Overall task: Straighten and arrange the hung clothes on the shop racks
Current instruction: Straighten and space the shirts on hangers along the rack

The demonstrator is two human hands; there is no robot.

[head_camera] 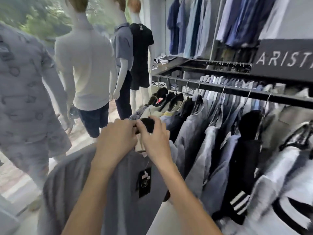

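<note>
The left hand (116, 134) and the right hand (155, 136) both pinch the black hanger (148, 124) of the grey shirt (118, 192), at 12 o'clock from the price tag (144, 183).

A rack rail (237, 89) runs from centre to the right edge, with hung shirts (203, 126) below it. Behind it sits a second rail (220, 62), and more shirts (194, 26) hang above on the wall. Four mannequins (88, 61) stand left (backs turned). A tagged shirt (122, 192) lies nearest, between rack and mannequins.
</note>
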